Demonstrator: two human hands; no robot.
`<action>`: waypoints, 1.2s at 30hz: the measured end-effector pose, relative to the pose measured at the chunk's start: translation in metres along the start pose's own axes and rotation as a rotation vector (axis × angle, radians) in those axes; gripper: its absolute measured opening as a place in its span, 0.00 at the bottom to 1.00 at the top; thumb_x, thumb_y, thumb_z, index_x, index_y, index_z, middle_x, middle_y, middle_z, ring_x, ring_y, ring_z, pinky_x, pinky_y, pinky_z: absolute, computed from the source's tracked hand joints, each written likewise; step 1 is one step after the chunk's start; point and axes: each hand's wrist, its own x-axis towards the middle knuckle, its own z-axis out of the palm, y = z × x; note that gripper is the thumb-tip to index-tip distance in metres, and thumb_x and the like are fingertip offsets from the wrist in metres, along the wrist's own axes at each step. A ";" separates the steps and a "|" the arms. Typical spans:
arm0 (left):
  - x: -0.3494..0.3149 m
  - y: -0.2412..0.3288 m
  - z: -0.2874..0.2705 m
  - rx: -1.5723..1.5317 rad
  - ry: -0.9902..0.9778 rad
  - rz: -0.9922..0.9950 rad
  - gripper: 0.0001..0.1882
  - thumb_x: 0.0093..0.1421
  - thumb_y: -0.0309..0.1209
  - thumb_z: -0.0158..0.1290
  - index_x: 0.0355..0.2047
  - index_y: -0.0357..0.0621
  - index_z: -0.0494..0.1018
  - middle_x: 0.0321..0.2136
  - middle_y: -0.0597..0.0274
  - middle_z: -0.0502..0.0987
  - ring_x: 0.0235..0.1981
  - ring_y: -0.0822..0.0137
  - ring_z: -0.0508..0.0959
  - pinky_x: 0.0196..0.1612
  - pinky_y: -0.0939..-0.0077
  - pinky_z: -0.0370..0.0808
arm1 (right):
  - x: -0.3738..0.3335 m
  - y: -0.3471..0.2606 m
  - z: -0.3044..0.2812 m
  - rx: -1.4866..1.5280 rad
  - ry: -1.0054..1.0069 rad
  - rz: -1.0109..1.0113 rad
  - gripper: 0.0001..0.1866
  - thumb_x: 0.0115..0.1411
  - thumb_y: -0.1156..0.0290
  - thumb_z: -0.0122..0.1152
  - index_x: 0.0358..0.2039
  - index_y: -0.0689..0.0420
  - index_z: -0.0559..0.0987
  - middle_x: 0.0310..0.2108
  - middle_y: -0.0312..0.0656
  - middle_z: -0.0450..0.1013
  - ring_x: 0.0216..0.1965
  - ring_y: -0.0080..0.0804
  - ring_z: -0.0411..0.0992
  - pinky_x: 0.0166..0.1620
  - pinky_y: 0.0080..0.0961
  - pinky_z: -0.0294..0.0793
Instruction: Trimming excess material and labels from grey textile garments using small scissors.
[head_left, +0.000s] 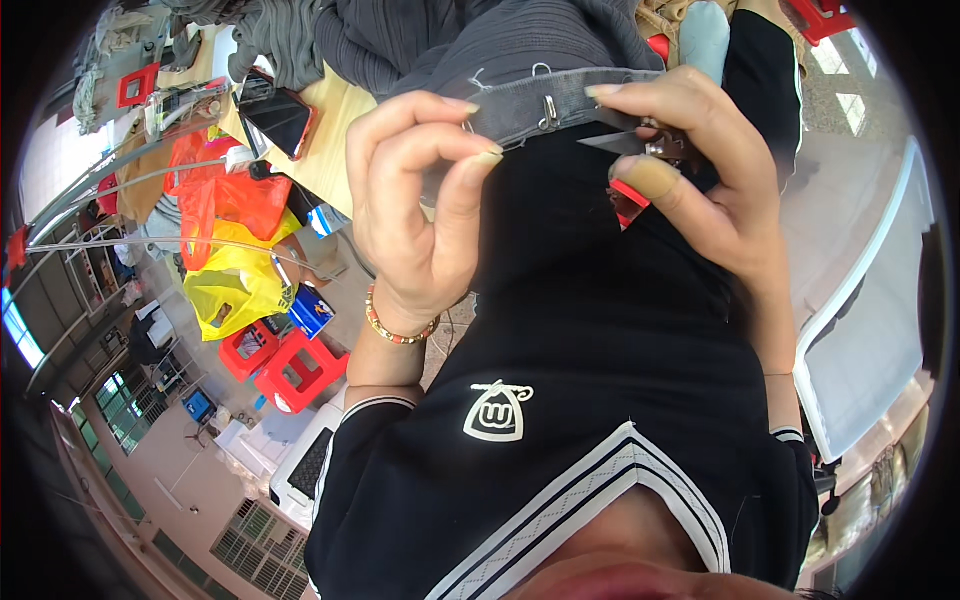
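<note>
A dark grey garment [560, 45] with pleated fabric lies across my lap, its sheer edge band [505, 112] raised between my hands. A metal hook [548, 113] is fastened at the middle of that band. My left hand [415, 200] pinches the band's left end between thumb and fingertips. With thumb and fingers closed, my right hand [720, 170] grips the band's right end and also a pair of thread snips [612, 143]. The blade of the snips points left, just below the band; the handle is mostly hidden in the palm. A tan cover wraps my right thumb.
To the left stands a wooden table [325, 135] bearing a phone [275, 118] and piled grey clothes [275, 45]. Red and yellow plastic bags [235, 285] hang beside it, above red stools [300, 372]. A white-edged panel [865, 330] stands at my right.
</note>
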 end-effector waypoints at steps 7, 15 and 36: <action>-0.003 -0.008 0.002 -0.574 0.053 -0.297 0.04 0.62 0.23 0.51 0.37 0.37 0.71 0.44 0.55 0.69 0.45 0.69 0.69 0.51 0.77 0.65 | 0.012 -0.023 0.011 -0.220 -0.031 -0.046 0.25 0.45 0.80 0.69 0.47 0.57 0.80 0.30 0.38 0.68 0.29 0.25 0.66 0.31 0.18 0.65; -0.003 -0.011 0.003 -0.685 0.077 -0.309 0.04 0.62 0.22 0.50 0.37 0.36 0.71 0.44 0.56 0.69 0.43 0.72 0.69 0.49 0.80 0.65 | 0.032 -0.045 0.020 -0.391 -0.049 -0.038 0.23 0.45 0.79 0.68 0.45 0.56 0.81 0.29 0.37 0.67 0.23 0.24 0.66 0.25 0.21 0.65; 0.013 0.007 -0.015 -0.019 -0.128 0.072 0.14 0.58 0.38 0.56 0.20 0.43 0.77 0.40 0.53 0.73 0.41 0.65 0.71 0.43 0.74 0.64 | -0.005 -0.017 -0.032 -0.138 0.308 0.209 0.16 0.55 0.77 0.61 0.46 0.65 0.79 0.38 0.37 0.72 0.41 0.21 0.68 0.49 0.14 0.62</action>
